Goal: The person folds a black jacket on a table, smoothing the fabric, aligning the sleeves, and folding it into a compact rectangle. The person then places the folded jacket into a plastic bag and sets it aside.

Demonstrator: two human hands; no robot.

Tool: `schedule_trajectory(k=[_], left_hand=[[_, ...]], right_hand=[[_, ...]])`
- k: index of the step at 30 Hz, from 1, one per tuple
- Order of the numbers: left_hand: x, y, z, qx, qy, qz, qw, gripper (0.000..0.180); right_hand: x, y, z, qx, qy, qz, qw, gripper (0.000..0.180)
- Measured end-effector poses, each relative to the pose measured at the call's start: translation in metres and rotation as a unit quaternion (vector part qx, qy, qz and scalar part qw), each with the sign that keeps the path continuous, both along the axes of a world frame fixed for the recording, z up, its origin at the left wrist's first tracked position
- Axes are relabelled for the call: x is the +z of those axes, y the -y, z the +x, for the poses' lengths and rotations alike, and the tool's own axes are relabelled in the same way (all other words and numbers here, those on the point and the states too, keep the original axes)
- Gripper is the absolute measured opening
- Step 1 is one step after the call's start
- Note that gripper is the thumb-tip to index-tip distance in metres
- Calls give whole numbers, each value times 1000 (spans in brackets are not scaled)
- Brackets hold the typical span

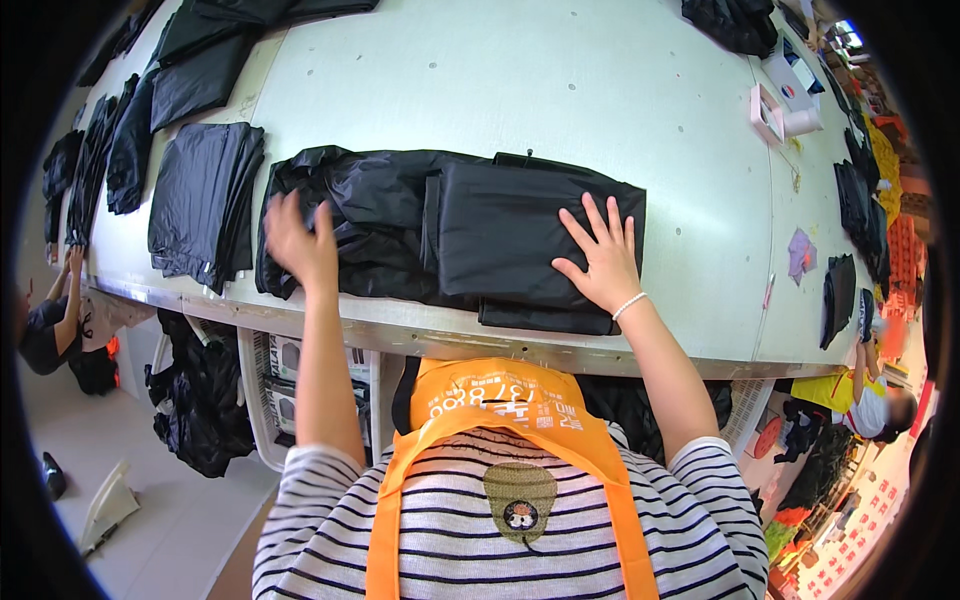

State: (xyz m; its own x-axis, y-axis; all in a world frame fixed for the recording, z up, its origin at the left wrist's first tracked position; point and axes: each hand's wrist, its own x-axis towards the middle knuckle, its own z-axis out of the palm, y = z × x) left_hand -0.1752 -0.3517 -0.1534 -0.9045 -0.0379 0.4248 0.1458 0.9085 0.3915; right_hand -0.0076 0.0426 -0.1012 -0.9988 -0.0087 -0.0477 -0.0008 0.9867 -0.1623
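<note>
A black, slightly shiny garment [375, 205] lies stretched across the table before me, and its right part is folded into a flat, layered rectangle [500, 225]. My right hand [606, 252] rests flat on that folded part, fingers spread. Over the crumpled left end is my left hand [302, 240], a little blurred, its fingers apart and holding nothing; whether it touches the cloth I cannot tell. Just left of it sits a neat stack of folded black garments [203, 200].
More black garments [205, 75] pile up at the far left. A pink box [768, 115] and a purple scrap [801, 255] lie on the right of the white table [480, 80]. Below its edge stands a white crate [262, 400]. Other people work at both sides.
</note>
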Motion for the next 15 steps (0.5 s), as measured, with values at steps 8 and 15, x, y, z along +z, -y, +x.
schedule_trajectory(k=[8, 15], left_hand=[[-44, 63, 45, 212, 128, 791, 559, 54], [88, -39, 53, -11, 57, 537, 842, 20]], right_hand=[[-31, -10, 12, -20, -34, 9, 999, 70], [-36, -2, 13, -47, -49, 7, 998, 69]])
